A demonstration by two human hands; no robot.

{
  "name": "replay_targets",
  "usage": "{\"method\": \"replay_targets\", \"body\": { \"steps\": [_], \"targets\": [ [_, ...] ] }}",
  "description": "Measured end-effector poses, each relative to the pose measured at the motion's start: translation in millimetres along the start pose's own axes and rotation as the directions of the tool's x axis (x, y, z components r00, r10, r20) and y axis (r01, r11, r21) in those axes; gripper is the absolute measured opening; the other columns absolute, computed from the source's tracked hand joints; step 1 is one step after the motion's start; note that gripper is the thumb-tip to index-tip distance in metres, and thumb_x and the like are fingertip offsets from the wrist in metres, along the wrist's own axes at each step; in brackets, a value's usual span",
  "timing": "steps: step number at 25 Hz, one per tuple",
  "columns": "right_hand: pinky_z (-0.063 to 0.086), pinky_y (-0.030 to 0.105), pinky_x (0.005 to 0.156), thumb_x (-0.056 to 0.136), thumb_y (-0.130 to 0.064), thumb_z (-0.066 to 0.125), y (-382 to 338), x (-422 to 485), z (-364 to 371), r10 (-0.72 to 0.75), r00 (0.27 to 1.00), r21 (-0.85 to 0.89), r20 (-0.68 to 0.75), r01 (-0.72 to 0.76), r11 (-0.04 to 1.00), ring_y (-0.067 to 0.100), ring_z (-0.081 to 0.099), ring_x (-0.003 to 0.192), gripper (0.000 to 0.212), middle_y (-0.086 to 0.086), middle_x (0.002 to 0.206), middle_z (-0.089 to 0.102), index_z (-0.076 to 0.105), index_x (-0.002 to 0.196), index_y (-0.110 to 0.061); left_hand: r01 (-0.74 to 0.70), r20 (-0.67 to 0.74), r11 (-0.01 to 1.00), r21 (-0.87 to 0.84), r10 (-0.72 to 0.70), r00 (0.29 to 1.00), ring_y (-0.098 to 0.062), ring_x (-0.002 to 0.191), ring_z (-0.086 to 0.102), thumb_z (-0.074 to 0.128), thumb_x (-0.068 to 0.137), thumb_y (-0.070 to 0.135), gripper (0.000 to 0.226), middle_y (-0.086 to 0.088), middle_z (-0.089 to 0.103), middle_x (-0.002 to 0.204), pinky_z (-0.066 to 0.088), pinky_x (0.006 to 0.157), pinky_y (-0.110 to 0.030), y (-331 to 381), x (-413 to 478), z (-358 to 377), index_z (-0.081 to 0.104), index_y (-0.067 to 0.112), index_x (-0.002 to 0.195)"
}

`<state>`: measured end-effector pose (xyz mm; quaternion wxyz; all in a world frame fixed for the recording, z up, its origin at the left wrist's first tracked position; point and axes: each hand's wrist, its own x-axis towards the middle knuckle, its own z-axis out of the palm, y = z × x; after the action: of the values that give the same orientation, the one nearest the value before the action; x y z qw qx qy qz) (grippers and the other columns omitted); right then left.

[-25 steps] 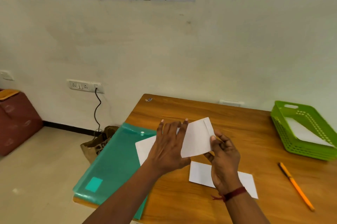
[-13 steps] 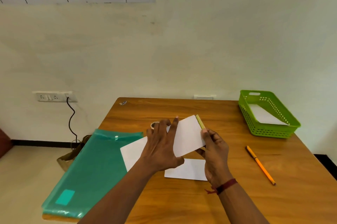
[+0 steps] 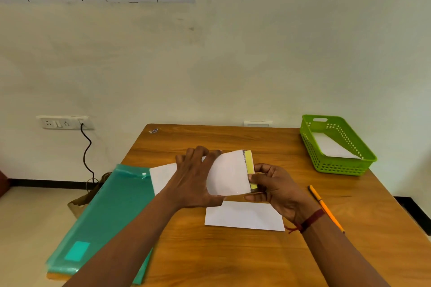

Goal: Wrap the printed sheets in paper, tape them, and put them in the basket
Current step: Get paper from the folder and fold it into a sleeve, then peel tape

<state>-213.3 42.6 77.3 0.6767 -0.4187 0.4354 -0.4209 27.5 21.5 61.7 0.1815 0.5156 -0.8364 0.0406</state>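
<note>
Notably, printed sheets (image 3: 250,165) were held mid-frame above desk (image 3: 233,258), half-sleeved in curled white paper (image 3: 227,172). Paper was clasped by left hand (image 3: 193,181) fingers (image 3: 200,153); sheets' edge was pinched by right hand (image 3: 277,188). Risk judged: untaped wrap sprung open, sheets slipped out, if pinch eased.

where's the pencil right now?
Head view, right side: the pencil lies flat on the table, just right of the right hand and nearer the camera than the green basket.
</note>
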Motion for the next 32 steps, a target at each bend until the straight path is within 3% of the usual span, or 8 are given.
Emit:
{"method": "replay_targets", "body": {
  "steps": [7,13,18,26,32],
  "targets": [
    [0.061,0.034,0.062,0.087,-0.009,0.069,-21,4,5,-0.025,0.997,-0.31,0.075,0.047,0.95,0.03,0.072,0.092,0.024,0.009,0.102,0.075,0.071,0.111,-0.01,-0.053,-0.023,0.998,0.021,0.053,0.998,-0.019,0.118,0.036,0.063,0.056,0.08,0.106,0.0,0.037,0.132,0.033,0.093,-0.04,4,5,-2,0.021,0.034,0.142],
    [0.062,0.037,0.062,0.086,-0.012,0.071,-28,5,16,-0.223,0.971,-0.515,-0.089,0.146,0.845,0.019,0.074,0.074,0.01,0.005,0.087,0.076,0.072,0.096,-0.011,-0.037,-0.073,0.999,0.026,0.039,0.997,-0.02,0.117,0.039,0.065,0.056,0.077,0.105,-0.002,0.041,0.133,0.034,0.095,-0.044,1,10,-2,0.028,0.026,0.141],
    [0.059,0.031,0.051,0.084,-0.016,0.074,-28,2,22,-0.421,0.888,-0.642,-0.185,0.215,0.736,0.02,0.071,0.065,0.007,0.006,0.079,0.072,0.072,0.081,-0.009,-0.054,-0.171,0.998,0.036,0.06,0.983,-0.02,0.115,0.041,0.068,0.055,0.071,0.104,-0.002,0.043,0.133,0.035,0.096,-0.044,7,11,-6,0.032,0.02,0.139],
    [0.058,0.027,0.05,0.08,-0.02,0.078,-33,9,24,-0.377,0.905,-0.564,-0.197,0.21,0.798,0.018,0.07,0.06,0.009,0.002,0.077,0.072,0.073,0.08,-0.013,-0.033,-0.24,0.997,0.07,0.049,0.969,-0.022,0.115,0.049,0.069,0.059,0.065,0.099,-0.005,0.052,0.13,0.037,0.099,-0.052,2,7,-6,0.036,0.017,0.139],
    [0.056,0.023,0.05,0.08,-0.022,0.078,-30,17,23,-0.42,0.881,-0.609,-0.218,0.214,0.764,0.016,0.069,0.064,0.011,0.003,0.08,0.071,0.073,0.082,-0.013,0.047,-0.213,0.992,0.114,-0.022,0.977,-0.023,0.116,0.05,0.072,0.056,0.062,0.101,-0.006,0.053,0.13,0.034,0.101,-0.056,-12,6,-5,0.039,0.014,0.139]
  ]
}}
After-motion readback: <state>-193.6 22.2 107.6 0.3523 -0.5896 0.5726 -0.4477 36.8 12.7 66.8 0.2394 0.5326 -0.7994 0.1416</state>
